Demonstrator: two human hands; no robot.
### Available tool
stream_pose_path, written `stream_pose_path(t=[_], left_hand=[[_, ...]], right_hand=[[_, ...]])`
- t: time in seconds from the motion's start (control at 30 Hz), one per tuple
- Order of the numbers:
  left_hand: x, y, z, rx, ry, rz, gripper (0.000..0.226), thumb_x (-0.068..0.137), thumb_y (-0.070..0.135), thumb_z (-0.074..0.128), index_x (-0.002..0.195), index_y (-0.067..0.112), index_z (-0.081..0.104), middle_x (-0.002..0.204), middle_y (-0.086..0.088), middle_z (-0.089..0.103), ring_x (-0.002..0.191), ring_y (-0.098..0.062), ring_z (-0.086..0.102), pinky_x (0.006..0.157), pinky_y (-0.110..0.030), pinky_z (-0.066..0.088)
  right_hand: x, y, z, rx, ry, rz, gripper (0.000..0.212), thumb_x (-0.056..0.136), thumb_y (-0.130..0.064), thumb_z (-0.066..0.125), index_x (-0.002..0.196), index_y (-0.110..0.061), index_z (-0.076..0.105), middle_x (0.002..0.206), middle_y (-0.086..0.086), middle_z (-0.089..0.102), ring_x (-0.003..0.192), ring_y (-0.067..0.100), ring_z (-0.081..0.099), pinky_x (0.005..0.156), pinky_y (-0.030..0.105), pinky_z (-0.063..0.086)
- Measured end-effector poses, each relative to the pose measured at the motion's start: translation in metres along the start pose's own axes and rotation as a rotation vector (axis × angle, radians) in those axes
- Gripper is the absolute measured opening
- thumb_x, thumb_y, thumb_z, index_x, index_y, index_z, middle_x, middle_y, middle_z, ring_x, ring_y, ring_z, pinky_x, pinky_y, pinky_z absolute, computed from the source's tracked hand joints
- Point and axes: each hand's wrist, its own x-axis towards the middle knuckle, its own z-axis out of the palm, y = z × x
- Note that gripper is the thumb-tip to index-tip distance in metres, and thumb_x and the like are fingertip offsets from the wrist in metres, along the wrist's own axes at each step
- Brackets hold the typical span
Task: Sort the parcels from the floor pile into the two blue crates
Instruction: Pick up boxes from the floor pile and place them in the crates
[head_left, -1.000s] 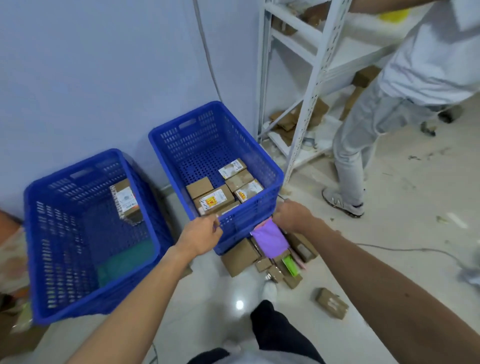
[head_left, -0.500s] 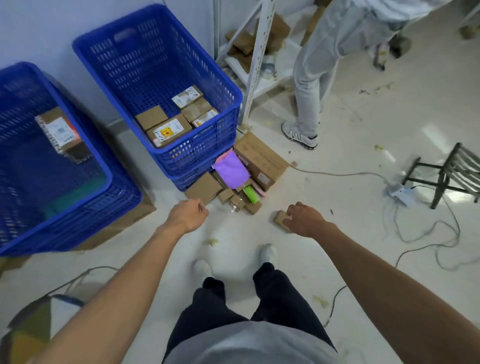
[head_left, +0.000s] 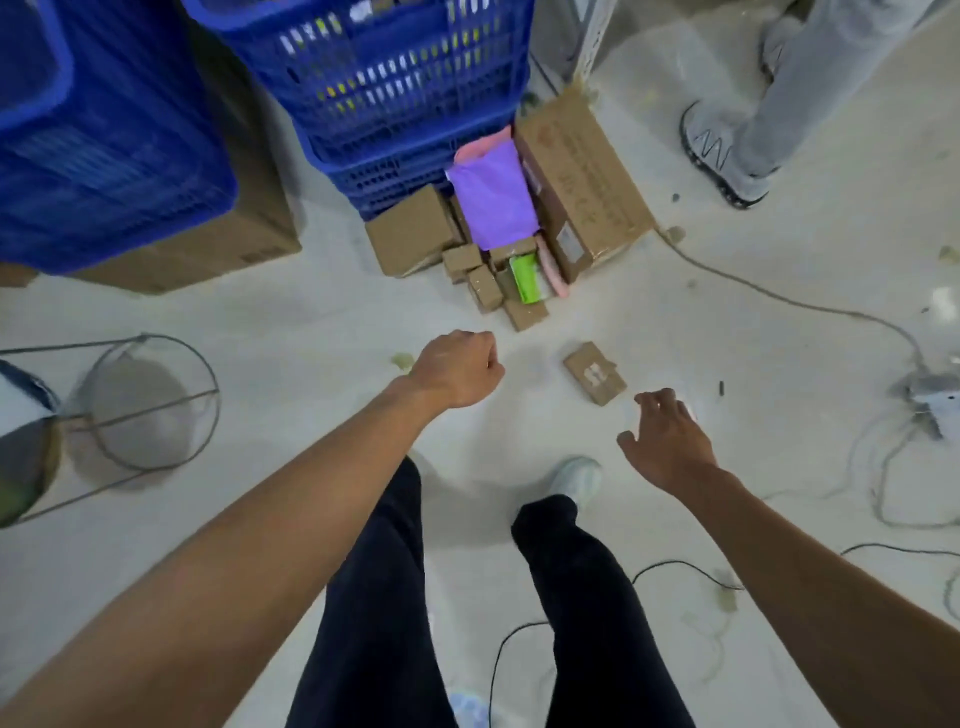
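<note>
Right, from the head view, looking straight down. The right grip (head_left: 670, 441) hangs above the floor with fingers spread and relaxed, holding nothing, just beside the stray parcel (head_left: 595, 373), a small flat brown box lying apart from the rest. The left grip (head_left: 457, 369) is curled into a loose fist, seen from the back, with nothing visible in it. Ahead sits the floor pile (head_left: 485, 288): little brown boxes, a green packet (head_left: 527, 278), a purple mailer (head_left: 491, 195) leaning up, and a big carton (head_left: 582, 182), all pressed against the nearer blue crate (head_left: 389, 78). The second blue crate (head_left: 104, 145) stands further left on a cardboard box.

The step in hand looks like picking up that stray parcel. To do it well, I'd bring the right grip down over the box's short sides, thumb one side, fingers the other, and lift it flat. It looks light and stiff, so a gentle pinch should do. Read the label before choosing a crate. Mind the cable (head_left: 769, 291) trailing across the floor, and the other person's shoe (head_left: 722, 150) planted close to the carton.
</note>
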Motion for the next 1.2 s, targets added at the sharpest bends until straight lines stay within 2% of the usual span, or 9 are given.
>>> stream_pose_path(t=[0.13, 0.27, 0.47, 0.57, 0.67, 0.8, 0.93, 1.2], left_hand=[[0.061, 0.003, 0.074, -0.028, 0.006, 0.002, 0.02, 0.096, 0.032, 0.049, 0.105, 0.021, 0.063, 0.102, 0.002, 0.068, 0.094, -0.021, 0.061, 0.082, -0.034, 0.05], [0.125, 0.002, 0.14, -0.037, -0.035, 0.001, 0.021, 0.096, 0.032, 0.049, 0.105, 0.02, 0.064, 0.104, 0.002, 0.069, 0.096, -0.021, 0.062, 0.085, -0.033, 0.051], [0.233, -0.011, 0.219, 0.016, -0.024, 0.016, 0.02, 0.096, 0.033, 0.049, 0.103, 0.021, 0.063, 0.103, 0.002, 0.068, 0.095, -0.022, 0.061, 0.082, -0.033, 0.05], [0.275, -0.022, 0.25, 0.035, -0.026, 0.026, 0.019, 0.095, 0.033, 0.049, 0.102, 0.021, 0.062, 0.102, 0.003, 0.068, 0.094, -0.021, 0.061, 0.083, -0.034, 0.051], [0.31, -0.038, 0.274, 0.069, -0.031, 0.033, 0.018, 0.095, 0.032, 0.048, 0.1, 0.021, 0.062, 0.1, 0.004, 0.067, 0.095, -0.022, 0.061, 0.086, -0.037, 0.052], [0.341, -0.056, 0.294, 0.103, -0.033, 0.01, 0.017, 0.095, 0.033, 0.048, 0.099, 0.023, 0.062, 0.101, 0.004, 0.068, 0.096, -0.022, 0.061, 0.086, -0.036, 0.051], [0.354, -0.06, 0.296, 0.082, -0.024, 0.002, 0.017, 0.095, 0.032, 0.049, 0.1, 0.023, 0.062, 0.102, 0.004, 0.068, 0.098, -0.022, 0.061, 0.085, -0.034, 0.05], [0.312, -0.049, 0.247, 0.095, -0.011, 0.012, 0.02, 0.096, 0.034, 0.049, 0.104, 0.022, 0.063, 0.105, 0.003, 0.069, 0.098, -0.022, 0.061, 0.086, -0.033, 0.05]], right_hand=[[0.066, 0.039, 0.05, -0.059, -0.014, -0.035, 0.059, 0.094, -0.033, 0.05, 0.147, -0.011, 0.033, 0.143, 0.009, 0.037, 0.129, 0.027, 0.041, 0.1, 0.039, 0.041], [0.14, 0.066, 0.103, -0.06, -0.017, -0.043, 0.061, 0.093, -0.037, 0.051, 0.146, -0.013, 0.031, 0.138, 0.009, 0.041, 0.124, 0.028, 0.044, 0.096, 0.039, 0.044], [0.258, 0.09, 0.181, -0.066, 0.042, -0.073, 0.072, 0.089, -0.043, 0.057, 0.147, -0.014, 0.026, 0.136, 0.008, 0.042, 0.12, 0.027, 0.047, 0.094, 0.037, 0.044], [0.311, 0.101, 0.212, -0.054, 0.111, -0.106, 0.083, 0.085, -0.042, 0.061, 0.151, -0.014, 0.019, 0.14, 0.01, 0.038, 0.121, 0.029, 0.046, 0.094, 0.038, 0.044], [0.354, 0.107, 0.24, -0.063, 0.14, -0.155, 0.101, 0.08, -0.051, 0.066, 0.155, -0.017, 0.007, 0.147, 0.009, 0.03, 0.126, 0.031, 0.043, 0.099, 0.042, 0.043], [0.389, 0.11, 0.267, -0.052, 0.177, -0.14, 0.112, 0.073, -0.055, 0.072, 0.155, -0.021, 0.004, 0.138, 0.007, 0.036, 0.117, 0.031, 0.049, 0.089, 0.044, 0.049], [0.395, 0.11, 0.276, -0.067, 0.249, -0.146, 0.11, 0.076, -0.055, 0.07, 0.156, -0.02, 0.003, 0.128, 0.007, 0.041, 0.106, 0.029, 0.051, 0.08, 0.04, 0.051], [0.346, 0.097, 0.228, -0.045, 0.25, -0.157, 0.104, 0.078, -0.06, 0.066, 0.155, -0.027, 0.005, 0.123, 0.003, 0.04, 0.1, 0.024, 0.051, 0.077, 0.034, 0.05]])
